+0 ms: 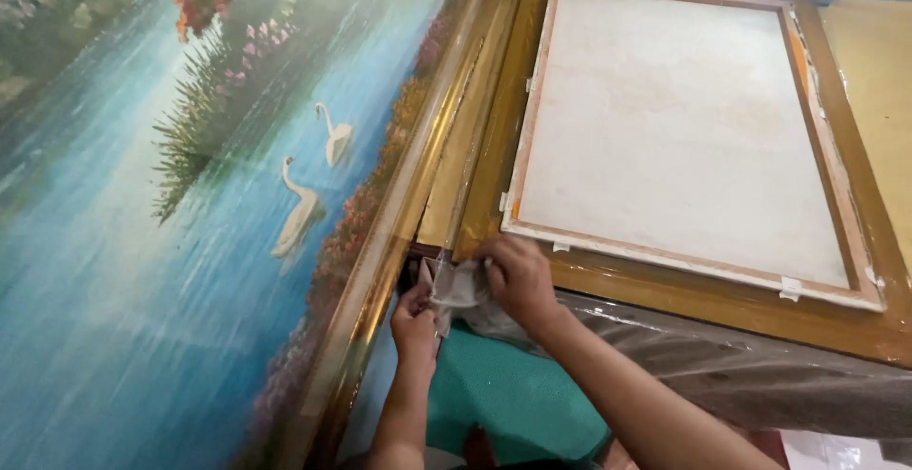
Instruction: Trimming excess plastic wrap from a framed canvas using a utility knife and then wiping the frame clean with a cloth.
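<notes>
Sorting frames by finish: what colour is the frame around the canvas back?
Golden brown frame, seen in the head view.

Left hand (414,323) and right hand (518,275) grip plastic wrap (458,288).

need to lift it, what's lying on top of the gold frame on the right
A canvas lies face down in the gold frame, bare back up. Its painted side is hidden.

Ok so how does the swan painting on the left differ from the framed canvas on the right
The swan painting lies face up, showing blue water, two white swans and flowers; the framed canvas lies face down, showing only its blank off-white back. The swan painting runs past the picture's edges, so it looks larger; the framed canvas fits almost wholly in view. Both have gold-brown frames and lie side by side.
</notes>
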